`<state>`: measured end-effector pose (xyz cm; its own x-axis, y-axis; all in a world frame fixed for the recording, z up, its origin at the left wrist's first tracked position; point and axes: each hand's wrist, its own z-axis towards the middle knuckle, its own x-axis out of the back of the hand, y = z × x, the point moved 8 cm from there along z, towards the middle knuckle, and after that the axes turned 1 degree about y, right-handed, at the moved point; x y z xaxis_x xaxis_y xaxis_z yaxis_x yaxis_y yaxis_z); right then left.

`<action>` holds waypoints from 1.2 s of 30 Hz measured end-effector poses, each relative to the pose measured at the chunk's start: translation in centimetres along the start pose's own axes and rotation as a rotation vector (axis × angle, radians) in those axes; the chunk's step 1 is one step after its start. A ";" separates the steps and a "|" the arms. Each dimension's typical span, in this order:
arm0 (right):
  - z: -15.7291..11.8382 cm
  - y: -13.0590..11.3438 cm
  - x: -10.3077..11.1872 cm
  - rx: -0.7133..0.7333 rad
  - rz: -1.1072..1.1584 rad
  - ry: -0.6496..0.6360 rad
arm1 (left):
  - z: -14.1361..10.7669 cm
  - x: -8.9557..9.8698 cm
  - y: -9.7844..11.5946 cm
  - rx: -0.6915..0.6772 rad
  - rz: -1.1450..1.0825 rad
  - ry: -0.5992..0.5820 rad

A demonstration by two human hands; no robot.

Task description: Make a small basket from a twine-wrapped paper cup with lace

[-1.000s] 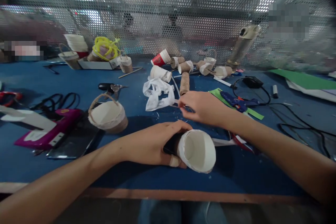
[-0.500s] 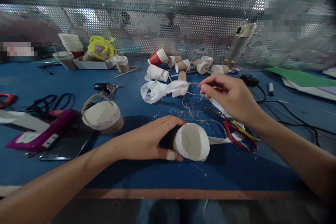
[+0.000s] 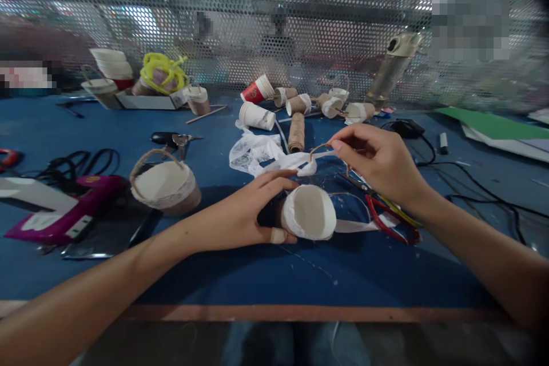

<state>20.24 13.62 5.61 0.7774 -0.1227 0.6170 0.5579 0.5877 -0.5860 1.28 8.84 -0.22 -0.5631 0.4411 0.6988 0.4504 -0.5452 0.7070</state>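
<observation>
My left hand [image 3: 251,209] curves around the side of a paper cup [image 3: 315,211], which is wrapped in brown twine with white lace at its rim. The cup tilts so that its mouth faces me, and a bandage-like strip circles my left thumb. Above and to the right, my right hand [image 3: 375,157] pinches a short piece of brown twine [image 3: 319,147]. Its bent end hangs close to a crumpled strip of white lace [image 3: 257,154]. Behind the lace stands a spool of twine [image 3: 296,132]. Red-handled scissors [image 3: 392,223] lie below my right hand.
A finished-looking small basket [image 3: 165,183] with a twine handle stands at left, beside a purple-and-white glue gun [image 3: 64,211]. Keys [image 3: 182,142], stacked cups [image 3: 257,116] and several small baskets lie farther back. A black cable [image 3: 484,189] runs along the right.
The lace has dropped toward me, uncovering the twine spool. The twine in my right hand now bends downward. My left hand and the cup appear slightly higher in view.
</observation>
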 end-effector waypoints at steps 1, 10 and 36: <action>0.0 0.0 0.0 0.006 0.000 0.005 | 0.0 0.2 -0.1 0.010 -0.009 0.019; -0.8 0.1 -2.0 0.027 0.067 -0.221 | -0.2 1.5 0.8 -0.016 -0.091 0.169; -2.1 1.8 2.7 -0.058 0.612 0.384 | -0.6 4.1 -2.9 0.195 -0.213 0.504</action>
<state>23.96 12.64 5.15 0.9966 -0.0634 -0.0527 -0.0042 0.5991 -0.8007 -2.73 11.77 0.51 -0.8942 0.1065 0.4348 0.3833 -0.3195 0.8666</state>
